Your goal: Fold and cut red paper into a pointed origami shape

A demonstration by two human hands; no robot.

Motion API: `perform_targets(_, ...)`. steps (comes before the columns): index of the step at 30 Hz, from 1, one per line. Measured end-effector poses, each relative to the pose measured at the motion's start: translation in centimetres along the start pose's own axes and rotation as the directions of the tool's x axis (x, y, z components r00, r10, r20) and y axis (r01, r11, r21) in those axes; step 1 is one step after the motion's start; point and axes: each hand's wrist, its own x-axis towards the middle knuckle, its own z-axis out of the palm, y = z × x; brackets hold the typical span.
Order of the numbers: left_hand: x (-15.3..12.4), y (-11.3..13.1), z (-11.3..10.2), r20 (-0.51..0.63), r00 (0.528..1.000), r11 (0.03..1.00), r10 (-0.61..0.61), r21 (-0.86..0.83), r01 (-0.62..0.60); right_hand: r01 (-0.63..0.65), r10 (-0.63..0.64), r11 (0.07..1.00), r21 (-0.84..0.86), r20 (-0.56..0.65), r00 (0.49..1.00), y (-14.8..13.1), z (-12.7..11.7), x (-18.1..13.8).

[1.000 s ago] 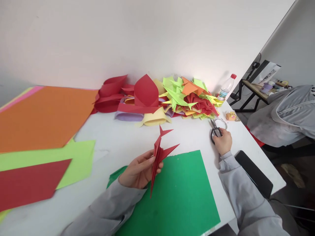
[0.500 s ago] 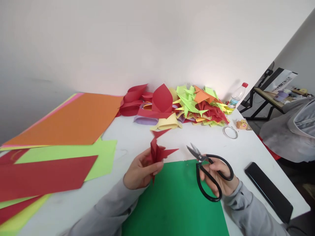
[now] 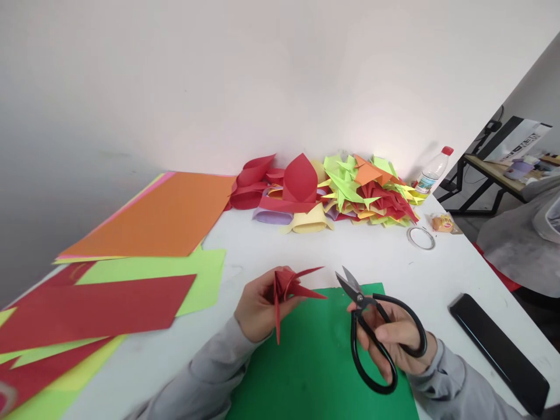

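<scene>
Pinched in my left hand (image 3: 260,306) is a red folded-paper piece (image 3: 286,284) with long pointed tips, two of them pointing right and one hanging down. Its far side is hidden by my fingers. My right hand (image 3: 396,335) holds black-handled scissors (image 3: 359,300), with my fingers about the loops and the blades partly apart, pointing up and left. A gap separates the blades from the red paper. Beneath both hands lies a green sheet (image 3: 324,367) on the white table (image 3: 245,239).
Coloured paper sheets (image 3: 153,216) spread over the left side. Along the wall sit curled red paper shapes (image 3: 300,181) and a pile of folded paper pieces (image 3: 371,189). On the right are a bottle (image 3: 431,174), a tape roll (image 3: 420,238), a wrapped snack (image 3: 443,223) and a long black object (image 3: 499,353).
My left hand has turned the red folded paper, so its tips now point right and down instead of up. The scissors stay in my right hand. The whole view has shifted slightly.
</scene>
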Motion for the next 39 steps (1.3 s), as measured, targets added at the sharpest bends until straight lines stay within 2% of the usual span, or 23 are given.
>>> perform_targets(3, 0.1, -0.4, -0.3, 0.019, 0.999, 0.998, 0.049, 0.044, -0.049, 0.001, 0.006, 0.994, -0.106, 0.068, 0.998, 0.2, -0.3, 0.1)
perform_targets(6, 0.1, -0.6, -0.4, 0.051, 0.998, 0.997, -0.031, 0.079, 0.027, 0.068, -0.054, 0.974, -0.214, 0.071, 0.996, 0.2, -0.2, 0.0)
perform_targets(9, 0.0, -0.2, -0.1, 0.035, 0.996, 0.994, -0.087, 0.069, 0.084, 0.045, -0.034, 0.963, -0.265, 0.046, 0.998, 0.1, 0.1, -0.3)
perform_targets(17, 0.0, 1.5, 0.7, -0.044, 0.987, 0.981, -0.153, 0.116, 0.157, 0.033, -0.013, 0.985, -0.170, 0.118, 0.993, 0.1, 0.6, -0.4)
perform_targets(22, -0.1, 1.7, 0.9, -0.033, 0.984, 0.977, -0.173, 0.122, 0.176, 0.025, -0.007, 0.988, -0.153, 0.114, 0.993, 0.3, 0.4, -0.4)
perform_targets(27, -0.1, 0.3, 0.7, 0.014, 0.980, 0.977, -0.200, 0.082, 0.198, 0.029, -0.010, 0.986, -0.165, 0.111, 0.994, 0.3, 0.3, -0.3)
perform_targets(31, 0.1, -0.9, 0.3, 0.078, 0.984, 0.984, -0.159, 0.099, 0.151, 0.025, -0.005, 0.983, -0.180, 0.109, 0.994, 0.2, 0.3, -0.4)
perform_targets(39, -0.3, 1.3, 0.7, 0.009, 0.987, 0.986, -0.160, 0.059, 0.159, -0.021, 0.047, 0.974, -0.225, 0.109, 0.993, -0.4, 0.4, -0.6)
